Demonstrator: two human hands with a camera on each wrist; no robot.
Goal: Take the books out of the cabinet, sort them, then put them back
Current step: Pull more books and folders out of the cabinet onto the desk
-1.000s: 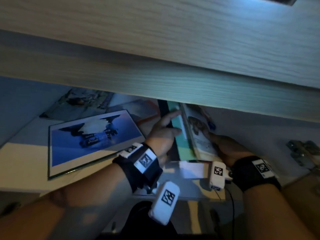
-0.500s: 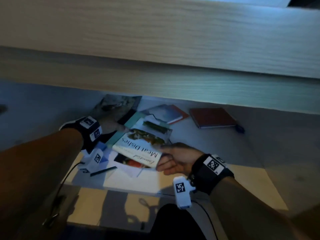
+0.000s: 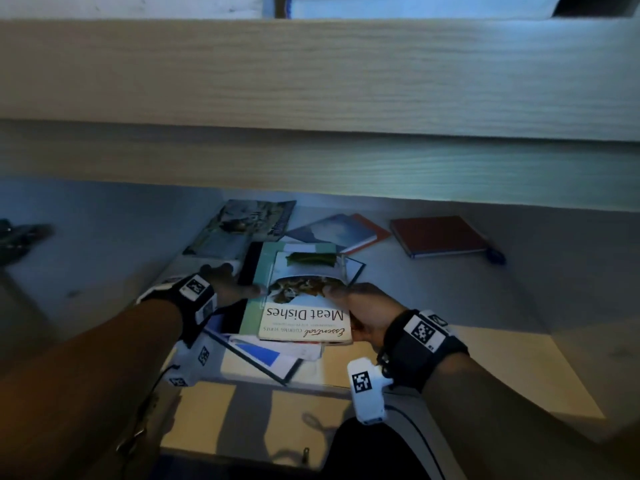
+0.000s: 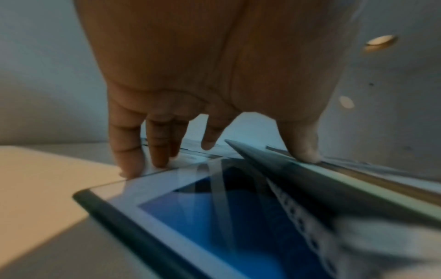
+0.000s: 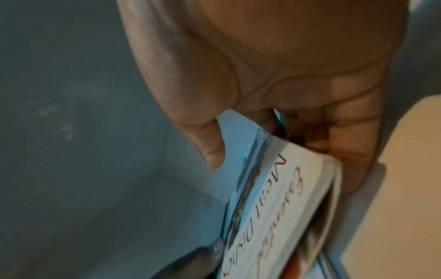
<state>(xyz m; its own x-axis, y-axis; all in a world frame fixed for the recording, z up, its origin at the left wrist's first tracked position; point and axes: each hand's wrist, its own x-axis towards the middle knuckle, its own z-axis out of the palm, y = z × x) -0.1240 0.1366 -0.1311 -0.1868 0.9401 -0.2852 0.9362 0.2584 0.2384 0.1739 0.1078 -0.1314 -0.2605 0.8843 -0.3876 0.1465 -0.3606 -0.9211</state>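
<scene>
Right hand (image 3: 367, 315) gripping Meat Dishes book (image 3: 306, 311) at its 3 o'clock edge; left hand (image 3: 230, 285), fingers straight, steadying stack at 9.

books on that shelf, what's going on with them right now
A person is sorting books inside a cabinet. Their right hand grips the right edge of the Meat Dishes cookbook, top of a small stack. The left hand steadies the stack's left side, fingers down on the blue-covered book underneath. A red book and others lie flat further back.
</scene>
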